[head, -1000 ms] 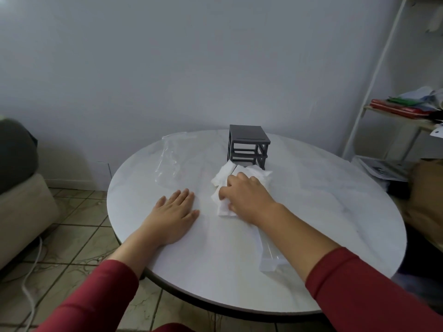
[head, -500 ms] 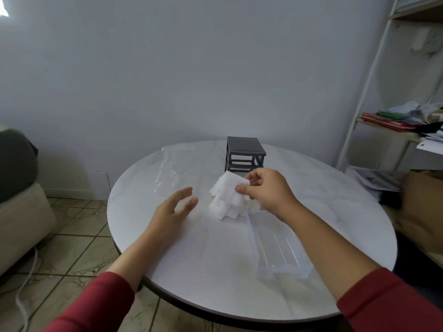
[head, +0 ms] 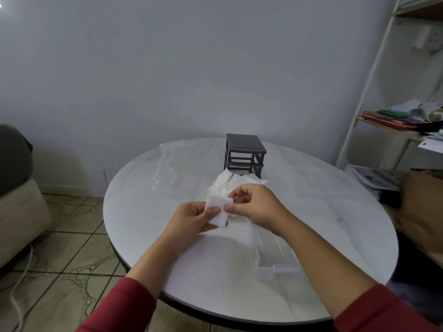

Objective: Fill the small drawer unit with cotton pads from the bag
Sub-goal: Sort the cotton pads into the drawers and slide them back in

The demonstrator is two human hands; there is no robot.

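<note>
Head view: clear drawer [head: 275,257] lies out of unit on desk [head: 143,224], nearest, looks empty. Just past its far end, left hand [head: 191,219] and right hand [head: 256,207] both pinch small pad stack [head: 217,212], fingers [head: 242,195] curled at its edges, stack held off desk. Beyond, loose pad pile [head: 239,182] lies just before grey frame [head: 245,149]; visible slots bare. Bag [head: 169,168] flat, far left, apparently emptied. Judgement: pads are out, stack being squared; loading drawers and sliding them back all left.
</note>
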